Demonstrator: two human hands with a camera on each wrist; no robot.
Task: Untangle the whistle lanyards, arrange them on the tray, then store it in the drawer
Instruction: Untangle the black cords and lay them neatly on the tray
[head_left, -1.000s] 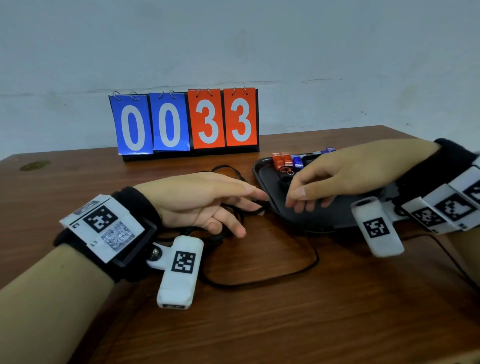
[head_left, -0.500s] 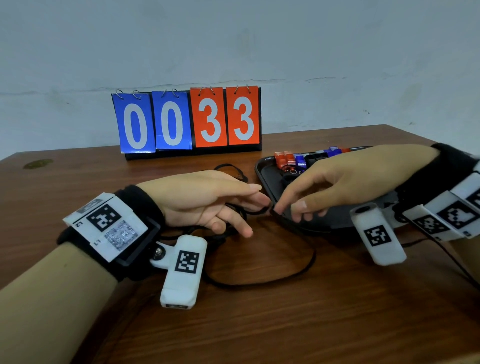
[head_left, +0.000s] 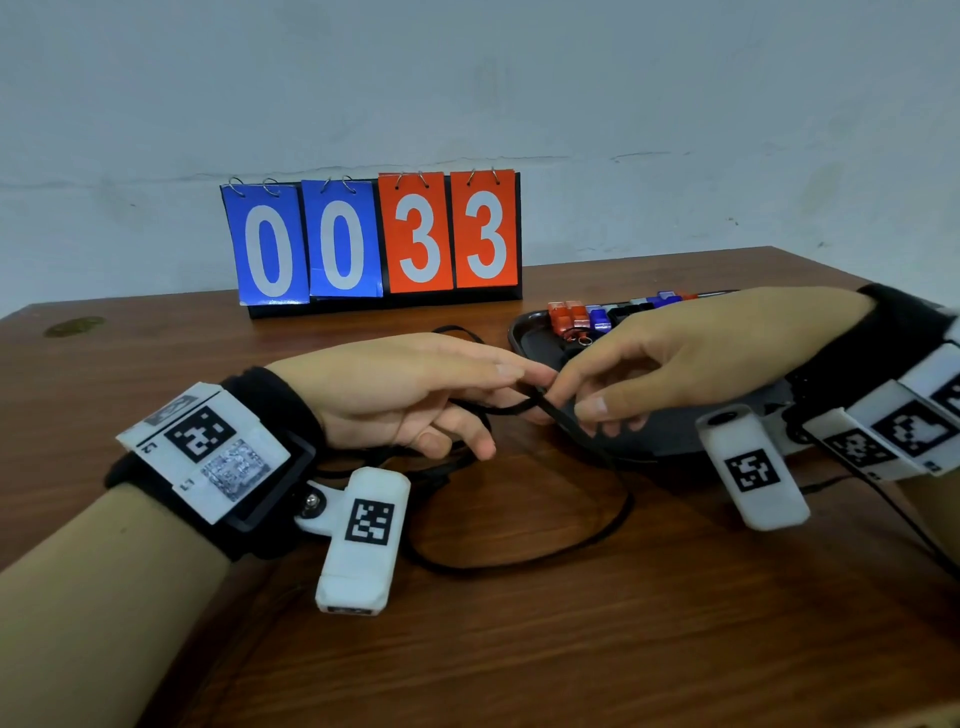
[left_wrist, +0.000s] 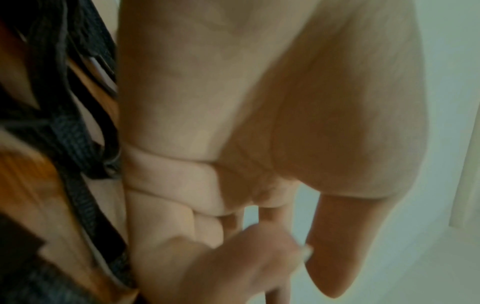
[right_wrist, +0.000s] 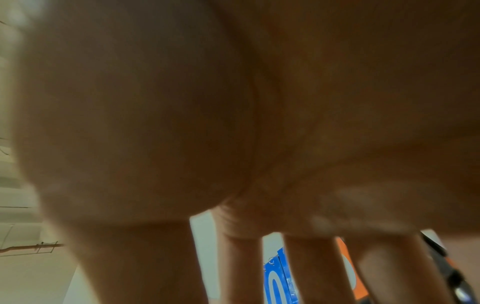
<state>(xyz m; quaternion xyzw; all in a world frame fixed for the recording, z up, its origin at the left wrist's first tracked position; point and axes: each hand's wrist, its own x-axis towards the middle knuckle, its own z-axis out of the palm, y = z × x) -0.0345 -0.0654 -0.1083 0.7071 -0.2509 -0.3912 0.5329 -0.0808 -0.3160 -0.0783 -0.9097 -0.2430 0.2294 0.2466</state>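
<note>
A black lanyard (head_left: 597, 530) loops over the wooden table in front of a black tray (head_left: 530, 335). My left hand (head_left: 415, 395) and right hand (head_left: 623, 379) meet fingertip to fingertip just off the tray's near-left rim. Both pinch the same raised stretch of the lanyard strap (head_left: 524, 408). Several red, blue and black whistles (head_left: 576, 317) lie along the tray's far side. In the left wrist view more black strap (left_wrist: 75, 144) runs beside my palm. The right wrist view is filled by my blurred palm (right_wrist: 233, 123).
A flip scoreboard (head_left: 374, 241) reading 0033 stands at the back of the table (head_left: 571, 649) against the pale wall. A thin black cable (head_left: 893, 514) trails from my right wrist across the table. No drawer shows.
My right hand has come left off the tray to meet my left hand. Both have taken hold of the lanyard strap and lifted it a little off the table.
</note>
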